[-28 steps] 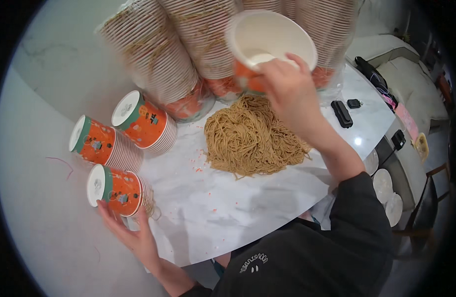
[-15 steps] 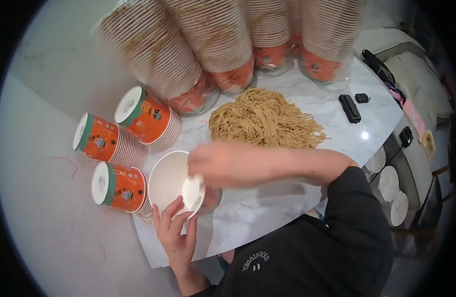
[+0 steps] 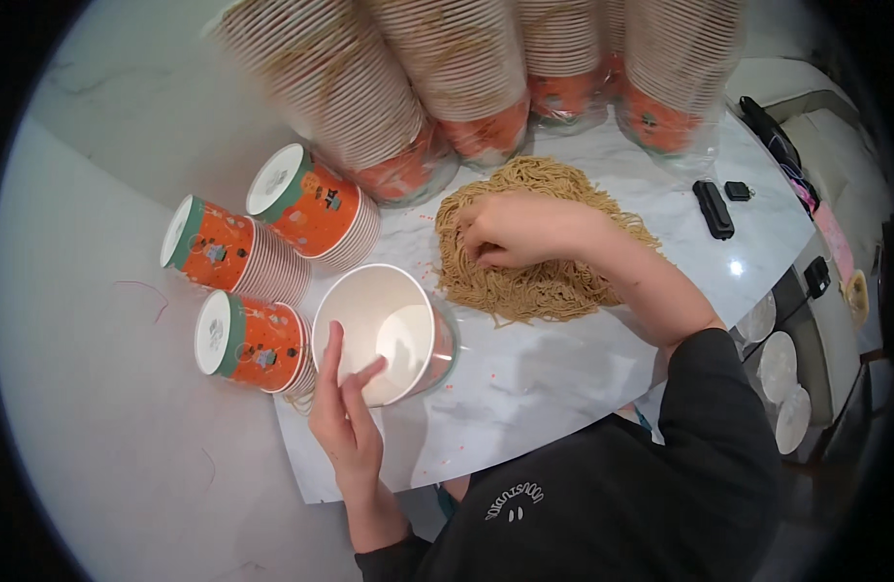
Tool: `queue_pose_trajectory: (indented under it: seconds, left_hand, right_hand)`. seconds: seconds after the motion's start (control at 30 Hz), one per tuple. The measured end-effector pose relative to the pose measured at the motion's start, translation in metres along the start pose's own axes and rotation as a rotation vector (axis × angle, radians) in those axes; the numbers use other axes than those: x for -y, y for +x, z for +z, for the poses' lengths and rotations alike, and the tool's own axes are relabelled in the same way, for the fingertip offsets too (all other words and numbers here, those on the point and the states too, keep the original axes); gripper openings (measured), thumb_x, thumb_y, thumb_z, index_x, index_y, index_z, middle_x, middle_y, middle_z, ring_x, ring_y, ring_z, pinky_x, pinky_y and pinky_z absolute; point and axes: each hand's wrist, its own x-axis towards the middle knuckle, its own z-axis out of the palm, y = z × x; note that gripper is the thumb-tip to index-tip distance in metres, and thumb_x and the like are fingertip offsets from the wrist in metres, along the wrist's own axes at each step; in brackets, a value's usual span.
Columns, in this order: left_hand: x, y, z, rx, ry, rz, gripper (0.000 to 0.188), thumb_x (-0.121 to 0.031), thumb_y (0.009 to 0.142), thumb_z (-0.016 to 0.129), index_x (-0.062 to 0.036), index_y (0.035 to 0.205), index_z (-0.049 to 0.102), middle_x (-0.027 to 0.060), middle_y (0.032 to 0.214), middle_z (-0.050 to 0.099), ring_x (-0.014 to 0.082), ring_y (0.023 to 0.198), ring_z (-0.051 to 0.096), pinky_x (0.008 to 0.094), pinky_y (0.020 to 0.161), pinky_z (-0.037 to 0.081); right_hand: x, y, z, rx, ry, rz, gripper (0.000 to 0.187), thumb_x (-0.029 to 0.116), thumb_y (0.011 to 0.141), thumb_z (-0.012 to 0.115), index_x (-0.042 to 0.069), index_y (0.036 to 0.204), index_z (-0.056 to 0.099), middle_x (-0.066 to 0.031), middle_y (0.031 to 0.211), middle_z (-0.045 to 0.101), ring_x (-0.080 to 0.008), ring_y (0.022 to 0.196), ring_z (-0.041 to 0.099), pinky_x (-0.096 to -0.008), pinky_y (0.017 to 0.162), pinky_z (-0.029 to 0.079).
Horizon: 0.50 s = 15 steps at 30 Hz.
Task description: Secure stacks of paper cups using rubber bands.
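Noodles (image 3: 546,289) lay right of the tub (image 3: 369,315), the right hand (image 3: 513,229) curled on them, hold hidden from me; at the tub's rim, the left hand (image 3: 347,427) spread, empty.

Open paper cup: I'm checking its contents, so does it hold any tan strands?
No, the open paper cup shows only bare white inside, and the tan strands lie piled beside it.

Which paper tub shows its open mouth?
The single tub at the left hand, right of the three short stacks: its white inside is visible. Those stacks show closed white bases; the wrapped stacks show only their sides.
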Motion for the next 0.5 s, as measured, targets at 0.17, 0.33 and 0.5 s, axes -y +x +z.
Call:
queue_pose_trajectory:
  seconds: [0.17, 0.33, 0.5]
  left_hand:
    - [-0.009, 0.022, -0.009, -0.076, -0.068, 0.014, 0.055, 0.009, 0.100, 0.031, 0.0036, 0.155, 0.029, 0.0215, 0.162, 0.032, 0.0349, 0.135, 0.055, 0.0448, 0.110, 0.047]
    - [-0.026, 0.037, -0.022, 0.147, 0.090, -0.002, 0.066, 0.009, 0.089, 0.048, 0.0022, 0.153, 0.033, 0.0232, 0.158, 0.037, 0.0407, 0.142, 0.046, 0.0496, 0.119, 0.033]
    - [-0.053, 0.051, -0.030, 0.658, 0.650, 0.253, 0.074, -0.037, 0.087, 0.077, -0.0019, 0.146, 0.048, 0.0215, 0.149, 0.050, 0.0437, 0.144, 0.039, 0.0613, 0.118, 0.024]
  right_hand:
    - [0.001, 0.000, -0.001, -0.027, -0.039, -0.047, 0.017, 0.013, 0.077, 0.074, 0.006, 0.093, 0.075, -0.0112, 0.101, 0.071, -0.0330, 0.095, 0.068, -0.0446, 0.082, 0.055]
    - [0.008, 0.001, 0.002, -0.067, -0.086, -0.041, 0.015, 0.014, 0.079, 0.072, 0.006, 0.091, 0.073, -0.0112, 0.098, 0.071, -0.0331, 0.094, 0.068, -0.0442, 0.080, 0.055]
    - [0.012, -0.002, -0.007, -0.269, 0.030, -0.095, 0.013, 0.015, 0.086, 0.067, 0.004, 0.090, 0.069, -0.0125, 0.092, 0.067, -0.0331, 0.089, 0.067, -0.0443, 0.077, 0.053]
